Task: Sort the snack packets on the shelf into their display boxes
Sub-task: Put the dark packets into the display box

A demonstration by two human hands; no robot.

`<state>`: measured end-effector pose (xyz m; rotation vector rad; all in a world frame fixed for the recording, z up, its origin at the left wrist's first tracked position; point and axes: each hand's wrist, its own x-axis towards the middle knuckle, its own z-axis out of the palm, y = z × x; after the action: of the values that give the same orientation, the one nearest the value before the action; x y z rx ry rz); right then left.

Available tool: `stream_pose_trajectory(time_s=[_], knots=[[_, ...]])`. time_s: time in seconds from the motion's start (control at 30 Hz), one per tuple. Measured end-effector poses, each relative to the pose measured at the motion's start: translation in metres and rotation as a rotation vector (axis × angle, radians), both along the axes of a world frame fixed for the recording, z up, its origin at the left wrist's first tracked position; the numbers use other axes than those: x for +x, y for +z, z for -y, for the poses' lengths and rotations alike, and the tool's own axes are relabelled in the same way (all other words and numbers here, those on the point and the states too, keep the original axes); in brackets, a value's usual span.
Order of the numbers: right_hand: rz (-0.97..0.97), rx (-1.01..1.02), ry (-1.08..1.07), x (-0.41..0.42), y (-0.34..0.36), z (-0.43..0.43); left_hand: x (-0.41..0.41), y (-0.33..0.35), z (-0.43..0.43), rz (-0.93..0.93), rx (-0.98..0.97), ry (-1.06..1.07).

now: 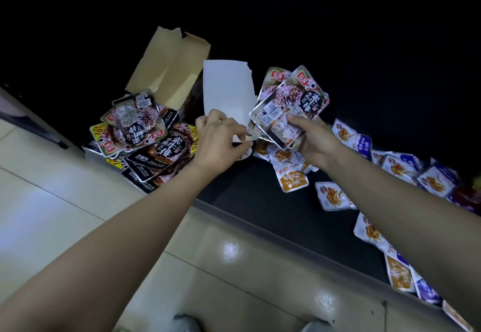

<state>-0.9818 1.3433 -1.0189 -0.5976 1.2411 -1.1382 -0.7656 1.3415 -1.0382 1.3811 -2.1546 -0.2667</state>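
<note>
My right hand (313, 140) grips a couple of silver-and-black snack packets (291, 102) with red logos, held above the dark shelf (260, 201). My left hand (221, 139) pinches the lower edge of a white display box flap (227, 89) just left of those packets. A brown cardboard display box (166, 69) stands open at the back left, with a heap of matching black and silver packets (145, 141) spilling in front of it. Orange-and-white packets (289, 167) lie under and below my right hand.
White, blue and orange packets (406, 167) are scattered along the shelf to the right, down to the lower right corner (398, 272). The shelf's front edge (260, 223) runs diagonally; glossy beige floor tiles (78, 201) lie below it. The back of the shelf is dark.
</note>
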Motion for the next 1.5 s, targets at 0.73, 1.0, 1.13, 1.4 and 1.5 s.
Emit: stream_pose_trajectory(time_s=[0.73,1.0,1.13,1.4,1.5], knots=[[-0.018,-0.275,-0.083,0.009,0.048,0.001,0.013,0.019,-0.008,-0.076,0.286,0.307],[-0.568,-0.298,0.183,0.037,0.028,-0.023,0.015,0.013,-0.023,-0.196,0.481,0.219],[-0.674,-0.341,0.244,0.048,0.021,-0.027,0.018,0.014,-0.028,-0.390,0.541,0.225],[-1.018,-0.389,0.390,0.044,0.015,-0.022,0.016,0.014,-0.030,-0.314,0.444,0.240],[-1.117,-0.428,0.396,0.046,0.011,-0.025,0.012,0.017,-0.029,-0.309,0.440,0.200]])
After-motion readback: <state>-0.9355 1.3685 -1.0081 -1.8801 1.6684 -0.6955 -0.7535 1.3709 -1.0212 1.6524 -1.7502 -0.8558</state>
